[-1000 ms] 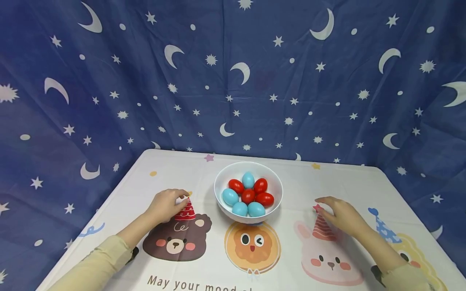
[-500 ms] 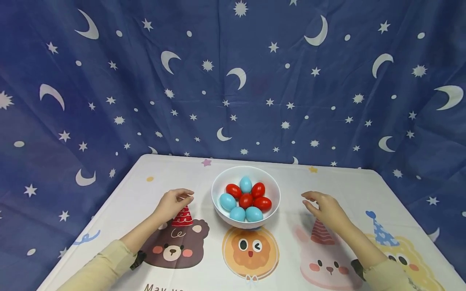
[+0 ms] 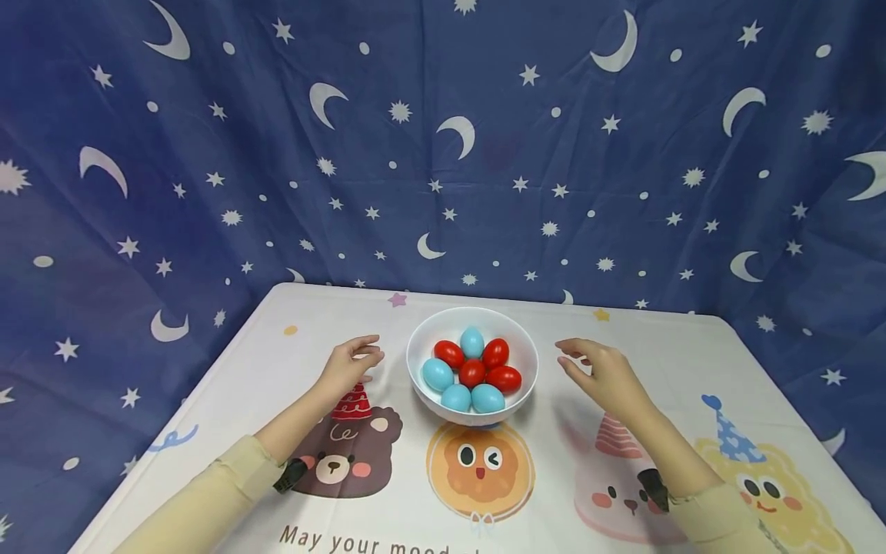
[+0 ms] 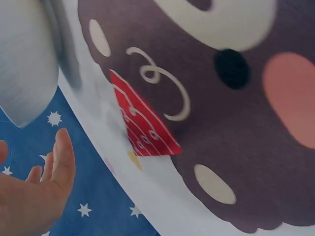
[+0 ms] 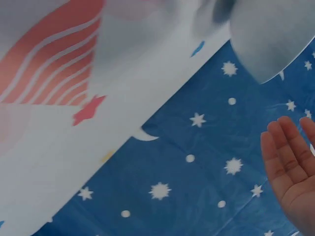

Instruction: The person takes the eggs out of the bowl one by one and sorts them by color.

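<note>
A white bowl (image 3: 419, 338) stands at the middle of the table with several red eggs (image 3: 472, 374) and light blue eggs (image 3: 438, 375) in it. To its left hovers my left hand (image 3: 348, 366), fingers loosely bent, nothing in them. My right hand (image 3: 601, 374) is raised on the bowl's other side, thumb and fingers apart and holding nothing. In the left wrist view the bowl's side (image 4: 27, 64) shows just beyond the left hand (image 4: 44, 189). The right wrist view has the right hand (image 5: 293, 172) below the bowl's wall (image 5: 275, 34), with a gap between them.
A white tablecloth (image 3: 554, 492) printed with a bear, a rabbit and other faces covers the table. Behind it hangs a dark blue curtain (image 3: 498, 246) with moons and stars. Dark straps (image 3: 653, 489) sit at both wrists.
Both hands have lifted and moved inward and forward, closer to the bowl from either side. The bowl and eggs stay in place on the table; the head view tilted briefly.
</note>
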`<state>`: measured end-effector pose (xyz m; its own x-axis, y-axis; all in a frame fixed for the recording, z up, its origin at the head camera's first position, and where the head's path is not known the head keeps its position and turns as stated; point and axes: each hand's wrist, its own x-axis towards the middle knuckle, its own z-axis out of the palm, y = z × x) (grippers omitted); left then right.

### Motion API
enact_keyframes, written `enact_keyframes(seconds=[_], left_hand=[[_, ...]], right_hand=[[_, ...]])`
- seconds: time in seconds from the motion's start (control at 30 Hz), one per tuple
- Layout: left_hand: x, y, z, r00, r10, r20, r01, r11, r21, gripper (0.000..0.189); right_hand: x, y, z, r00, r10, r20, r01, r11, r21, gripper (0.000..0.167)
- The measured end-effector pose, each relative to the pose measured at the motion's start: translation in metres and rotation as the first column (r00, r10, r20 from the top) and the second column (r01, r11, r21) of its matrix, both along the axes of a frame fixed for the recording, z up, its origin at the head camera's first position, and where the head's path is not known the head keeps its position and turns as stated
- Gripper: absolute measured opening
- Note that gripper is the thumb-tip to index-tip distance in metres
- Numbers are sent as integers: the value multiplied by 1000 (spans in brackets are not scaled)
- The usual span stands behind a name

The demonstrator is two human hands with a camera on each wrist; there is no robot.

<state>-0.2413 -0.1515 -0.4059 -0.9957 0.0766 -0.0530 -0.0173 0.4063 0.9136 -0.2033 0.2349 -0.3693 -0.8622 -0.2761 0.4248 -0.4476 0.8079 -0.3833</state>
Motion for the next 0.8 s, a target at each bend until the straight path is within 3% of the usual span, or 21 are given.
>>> enact_keyframes(seconds=[0.13, 0.37, 0.7, 0.8], left_hand=[[-2, 10, 4, 995, -8, 103, -5, 992, 123, 49], [-5, 25, 6, 966, 5, 259, -74, 963, 260, 54], [-10, 39, 6, 924, -32, 382, -125, 916, 381, 54], [-12, 42, 8, 914, -28, 405, -141, 914, 381, 54]], right_hand=[[-1, -7, 3, 1000, 30, -6, -30, 1000, -1, 24], [-2, -19, 1, 998, 52, 21, -52, 999, 2, 23], [-3, -33, -3, 997, 76, 16, -76, 997, 8, 21], [-2, -37, -1, 997, 66, 42, -67, 998, 10, 23]])
